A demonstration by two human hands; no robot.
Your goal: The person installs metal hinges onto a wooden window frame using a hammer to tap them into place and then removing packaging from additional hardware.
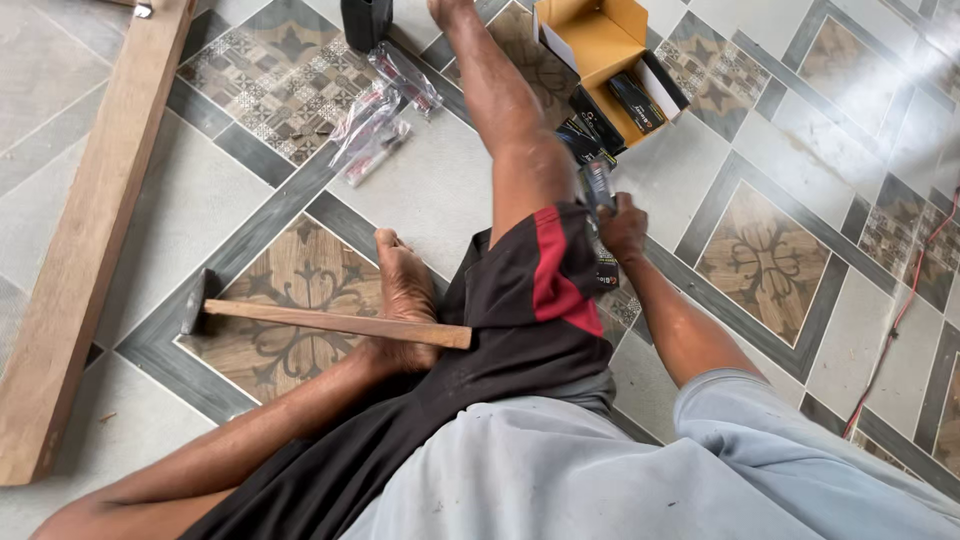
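My right hand (622,226) was clenched around a small dark packet (598,183), held beside my thigh — its long axis ran roughly twelve to six o'clock, top end toward the open yellow cardboard box (600,45) at twelve. My left hand was out of view. A wooden-handled hammer (320,321) lay on the tiled floor (440,180), head at nine o'clock — handle toward three.

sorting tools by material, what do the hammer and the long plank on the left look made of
Hammer: handle looks like bare, unvarnished wood, pale brown with grain; the head looks like dull dark metal, probably steel. Plank: solid wood, reddish-brown, smooth-sawn and seemingly unfinished.
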